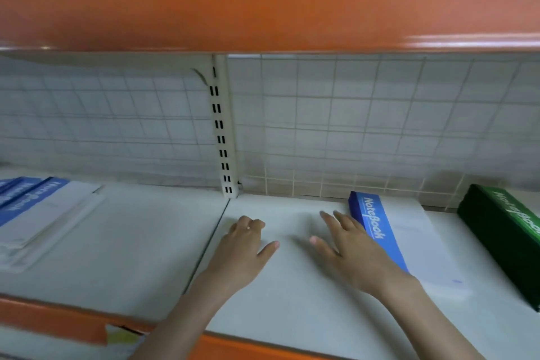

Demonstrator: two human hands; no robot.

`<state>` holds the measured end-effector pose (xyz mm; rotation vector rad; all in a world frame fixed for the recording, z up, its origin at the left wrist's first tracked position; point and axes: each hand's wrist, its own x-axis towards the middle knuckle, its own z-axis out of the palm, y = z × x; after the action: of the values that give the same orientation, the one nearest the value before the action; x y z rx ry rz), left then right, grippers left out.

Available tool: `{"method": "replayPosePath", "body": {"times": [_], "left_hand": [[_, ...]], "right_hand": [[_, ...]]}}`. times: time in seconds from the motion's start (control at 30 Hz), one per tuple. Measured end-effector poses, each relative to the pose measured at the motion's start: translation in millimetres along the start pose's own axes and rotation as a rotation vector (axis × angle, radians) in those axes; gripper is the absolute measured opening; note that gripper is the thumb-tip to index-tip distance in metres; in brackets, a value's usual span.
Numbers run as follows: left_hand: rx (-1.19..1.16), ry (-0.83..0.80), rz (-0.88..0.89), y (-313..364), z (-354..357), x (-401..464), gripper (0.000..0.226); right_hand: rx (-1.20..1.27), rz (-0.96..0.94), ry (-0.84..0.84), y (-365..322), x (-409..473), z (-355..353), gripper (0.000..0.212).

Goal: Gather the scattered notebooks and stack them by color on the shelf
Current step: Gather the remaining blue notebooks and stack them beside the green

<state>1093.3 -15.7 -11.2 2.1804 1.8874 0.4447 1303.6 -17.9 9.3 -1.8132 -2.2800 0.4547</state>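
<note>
On the white shelf (140, 245) a stack of blue-and-white notebooks (409, 240) lies right of centre, its blue spine facing left. My right hand (350, 248) hovers with straight fingers just left of that spine, touching or nearly touching it. My left hand (248, 245) is over bare shelf, fingers loosely curled, thumb out, holding nothing. A green notebook stack (505, 234) lies at the far right. More blue-and-white notebooks (41, 213) lie fanned at the far left.
An orange upper shelf (263, 3) hangs low overhead. A wire grid back panel (350, 126) and a slotted upright post (222, 131) close off the rear. The orange front lip (58, 321) runs along the near edge.
</note>
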Motion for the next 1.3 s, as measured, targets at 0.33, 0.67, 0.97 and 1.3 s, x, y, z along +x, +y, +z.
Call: {"method": "replayPosePath", "body": {"times": [0.33, 0.67, 0.97, 1.3], "left_hand": [[0.199, 0.061, -0.060, -124.3, -59.6, -38.7, 0.052], [0.330, 0.125, -0.195, -263.4, -117.3, -92.6, 0.051], [0.366, 0.181, -0.235, -376.4, -156.4, -121.6, 0.052], [0.350, 0.119, -0.234, -461.9, -182.1, -116.1, 0.055]], "right_hand": [[0.028, -0.174, -0.067, -143.6, 33.3, 55.7, 0.069], [0.014, -0.385, -0.083, -288.3, 67.1, 112.7, 0.060], [0.000, -0.482, -0.038, -409.8, 90.9, 158.7, 0.057], [-0.012, -0.434, -0.051, -477.6, 124.4, 195.4, 0.056]]}}
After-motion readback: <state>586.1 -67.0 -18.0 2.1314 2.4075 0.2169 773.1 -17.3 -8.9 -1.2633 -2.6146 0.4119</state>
